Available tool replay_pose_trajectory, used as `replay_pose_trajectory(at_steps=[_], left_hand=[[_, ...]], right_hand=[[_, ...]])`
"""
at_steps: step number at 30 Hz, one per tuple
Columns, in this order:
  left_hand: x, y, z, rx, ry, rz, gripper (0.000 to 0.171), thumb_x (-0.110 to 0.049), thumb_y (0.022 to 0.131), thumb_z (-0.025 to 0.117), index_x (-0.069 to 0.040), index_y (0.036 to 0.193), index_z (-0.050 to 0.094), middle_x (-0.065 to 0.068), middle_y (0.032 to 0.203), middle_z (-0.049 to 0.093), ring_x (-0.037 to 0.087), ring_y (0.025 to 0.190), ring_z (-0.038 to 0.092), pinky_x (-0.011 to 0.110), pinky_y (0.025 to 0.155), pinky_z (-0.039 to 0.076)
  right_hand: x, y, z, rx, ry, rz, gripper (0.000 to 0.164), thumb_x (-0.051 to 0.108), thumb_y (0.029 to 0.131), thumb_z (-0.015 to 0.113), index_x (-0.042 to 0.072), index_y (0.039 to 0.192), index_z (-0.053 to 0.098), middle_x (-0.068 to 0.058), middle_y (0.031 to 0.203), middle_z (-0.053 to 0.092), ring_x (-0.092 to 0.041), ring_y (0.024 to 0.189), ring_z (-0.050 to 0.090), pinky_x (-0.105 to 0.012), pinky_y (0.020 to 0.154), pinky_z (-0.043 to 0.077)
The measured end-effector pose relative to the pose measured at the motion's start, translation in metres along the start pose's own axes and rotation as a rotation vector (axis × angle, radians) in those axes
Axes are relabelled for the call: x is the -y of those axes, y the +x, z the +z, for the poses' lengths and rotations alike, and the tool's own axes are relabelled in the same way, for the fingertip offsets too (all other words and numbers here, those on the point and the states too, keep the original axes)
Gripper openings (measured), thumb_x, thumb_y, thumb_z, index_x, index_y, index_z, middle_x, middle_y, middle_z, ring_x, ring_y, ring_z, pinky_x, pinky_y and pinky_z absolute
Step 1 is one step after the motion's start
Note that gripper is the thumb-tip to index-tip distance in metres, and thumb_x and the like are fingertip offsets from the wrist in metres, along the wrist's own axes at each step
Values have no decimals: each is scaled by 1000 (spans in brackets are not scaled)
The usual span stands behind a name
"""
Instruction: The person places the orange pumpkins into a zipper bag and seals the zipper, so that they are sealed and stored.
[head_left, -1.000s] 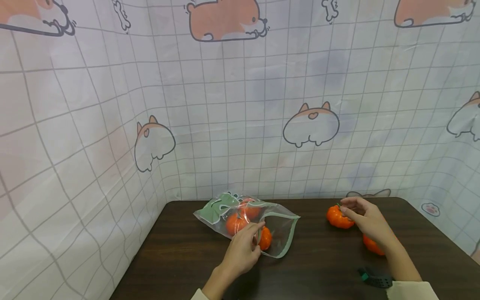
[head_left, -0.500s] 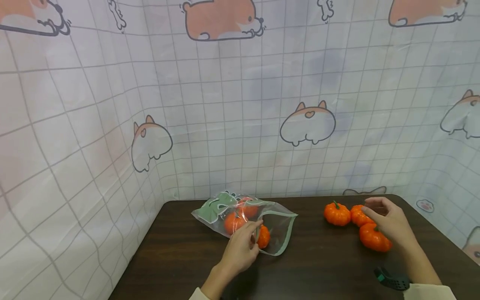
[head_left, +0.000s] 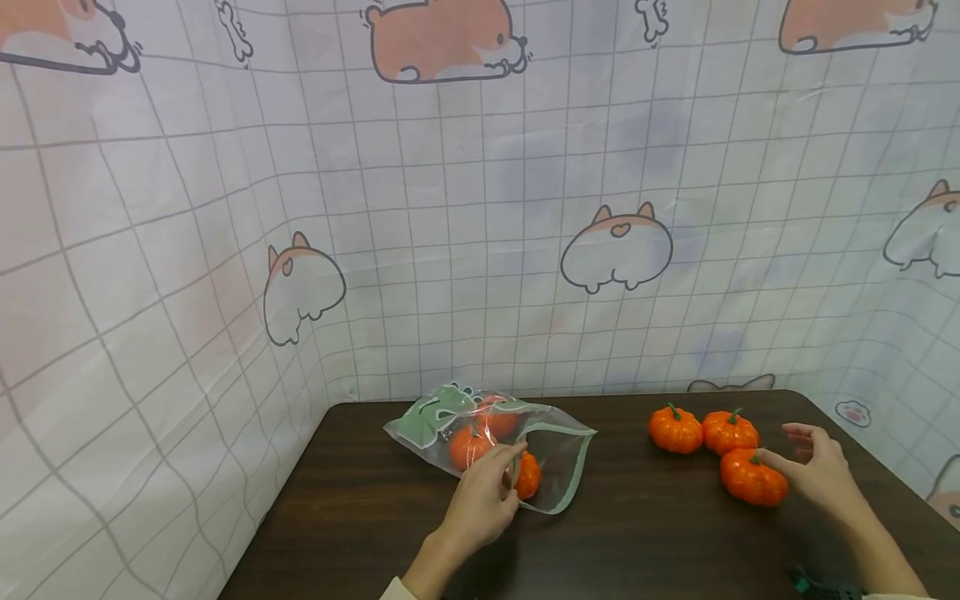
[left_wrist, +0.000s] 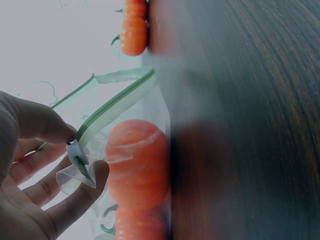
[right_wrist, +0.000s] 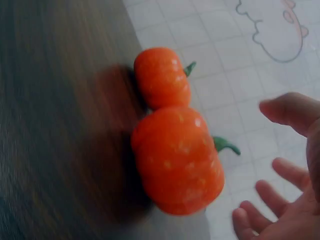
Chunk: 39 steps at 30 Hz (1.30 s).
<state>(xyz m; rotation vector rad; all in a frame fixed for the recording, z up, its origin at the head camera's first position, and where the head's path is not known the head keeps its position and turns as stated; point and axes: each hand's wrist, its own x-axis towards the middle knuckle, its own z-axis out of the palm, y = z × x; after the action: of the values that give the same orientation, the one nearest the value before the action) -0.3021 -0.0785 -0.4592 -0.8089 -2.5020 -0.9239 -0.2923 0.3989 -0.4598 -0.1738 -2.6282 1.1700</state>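
A clear zip bag with a green printed corner lies on the dark table, its mouth gaping to the right. Through the film show orange mini pumpkins. My left hand pinches the bag's edge by the white zip slider. Three more pumpkins sit together at the right: one at left, one at the back, and a nearer one. Beside the nearer pumpkin is my right hand, fingers spread and holding nothing. In the right wrist view the fingers stand apart from the green stem.
The dark wooden table meets a white gridded curtain with cartoon dogs at the back and left. A dark strap shows at my right wrist near the bottom edge.
My right hand has let go of a pumpkin at the back of the group, then moved right and nearer to the front pumpkin. My left hand keeps its hold on the bag.
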Motion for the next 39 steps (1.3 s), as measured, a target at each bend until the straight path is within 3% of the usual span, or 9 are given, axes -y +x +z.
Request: replay_pose_trajectory(at_steps=[6,13,19,28,39], left_hand=[[-1,0,-1,-7,9,-1,66,4,75,73,-9,139,62,2,108,68,7,77,56,19,68,46],[-2,0,-1,-6,19,-3,66,3,75,73,-9,139,62,1,107,67,6,77,55,19,68,45],[-3,0,-1,-3,18,-5,66,4,75,72,-8,138,62,-1,103,66,5,76,54,19,67,44],[-3,0,-2,0,11,-12,66,4,75,72,-9,139,62,-1,103,66,5,76,54,19,67,44],[-2,-1,-2,-1,9,-7,67,5,74,70,-9,139,61,2,108,68,4,76,54,19,67,43]], right_hand=[[-15,2,-5,175,9,59,95,45,99,61,-15,152,10,-47,149,13,-62,127,32,-67,93,44],[-27,2,-5,252,6,66,95,44,100,59,-15,153,7,-48,149,18,-63,126,39,-62,93,49],[-34,2,-4,330,40,62,93,43,102,55,-14,154,3,-48,149,13,-65,126,38,-61,94,49],[-38,0,0,347,61,16,88,35,101,61,-13,153,9,-47,148,18,-65,126,38,-56,92,49],[-41,1,3,379,64,10,89,34,99,63,-9,155,10,-46,151,18,-64,132,33,-66,95,44]])
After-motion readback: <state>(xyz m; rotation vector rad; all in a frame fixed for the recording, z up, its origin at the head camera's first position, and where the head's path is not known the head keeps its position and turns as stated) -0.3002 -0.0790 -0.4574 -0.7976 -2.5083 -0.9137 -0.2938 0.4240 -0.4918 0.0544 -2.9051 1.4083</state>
